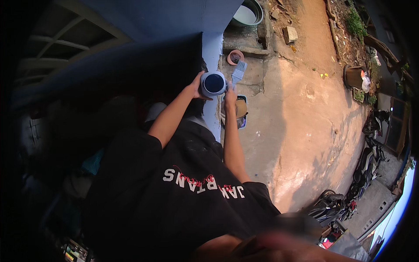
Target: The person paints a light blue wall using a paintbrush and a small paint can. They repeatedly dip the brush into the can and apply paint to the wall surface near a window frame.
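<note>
Near the top middle, my left hand is closed around the left side of a pale blue-grey paint container, whose round opening looks dark blue inside. At its right side, my right hand grips the handle of a paintbrush. The brush's bristles point up and look coated in pale blue. Some fingers of my right hand seem to touch the container, though this is hard to tell. Both hands are in front of the edge of a light blue wall with chipped, rough borders.
A pink pot sits just beyond the brush, and a large basin farther up. Below my right hand is a blue-rimmed container with items inside. A concrete block lies on the ground; motorcycles stand at the far right.
</note>
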The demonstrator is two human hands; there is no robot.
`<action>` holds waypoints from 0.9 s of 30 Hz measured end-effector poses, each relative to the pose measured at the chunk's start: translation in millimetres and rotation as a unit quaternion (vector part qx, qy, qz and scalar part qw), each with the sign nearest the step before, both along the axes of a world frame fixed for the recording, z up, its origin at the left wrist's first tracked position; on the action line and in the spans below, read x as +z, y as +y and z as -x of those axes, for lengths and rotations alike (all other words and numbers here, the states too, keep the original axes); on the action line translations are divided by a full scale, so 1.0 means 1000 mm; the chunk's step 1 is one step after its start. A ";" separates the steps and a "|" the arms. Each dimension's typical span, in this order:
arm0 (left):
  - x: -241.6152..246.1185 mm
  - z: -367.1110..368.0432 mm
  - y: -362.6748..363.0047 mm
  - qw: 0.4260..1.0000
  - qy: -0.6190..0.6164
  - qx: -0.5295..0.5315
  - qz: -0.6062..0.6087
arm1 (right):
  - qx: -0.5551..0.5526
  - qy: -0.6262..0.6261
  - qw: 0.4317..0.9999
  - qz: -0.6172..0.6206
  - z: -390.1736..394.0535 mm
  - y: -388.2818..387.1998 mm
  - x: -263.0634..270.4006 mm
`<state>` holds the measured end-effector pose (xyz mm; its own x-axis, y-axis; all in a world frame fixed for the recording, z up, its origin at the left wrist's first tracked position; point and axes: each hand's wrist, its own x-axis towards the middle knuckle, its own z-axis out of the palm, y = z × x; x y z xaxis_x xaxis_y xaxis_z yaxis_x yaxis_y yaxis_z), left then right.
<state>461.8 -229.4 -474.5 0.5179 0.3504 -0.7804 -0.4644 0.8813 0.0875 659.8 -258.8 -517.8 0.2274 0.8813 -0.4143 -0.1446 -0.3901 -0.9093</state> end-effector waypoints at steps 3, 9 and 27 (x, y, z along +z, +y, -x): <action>0.002 0.014 -0.006 0.999 -0.040 0.004 0.036 | 0.005 0.054 0.999 0.002 0.006 -0.010 0.016; 0.045 0.065 -0.025 0.996 -0.066 -0.027 -0.059 | 0.034 0.146 0.989 0.002 0.031 -0.024 0.061; 0.170 0.225 -0.098 0.901 0.087 0.382 -0.189 | 0.216 -0.099 0.969 0.071 0.065 -0.062 0.056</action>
<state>236.9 -327.5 -304.9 -0.1047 0.8101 -0.5769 -0.8732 0.2027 0.4432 595.0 -320.7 -462.0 -0.0621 0.8495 -0.5239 0.2326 -0.4981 -0.8353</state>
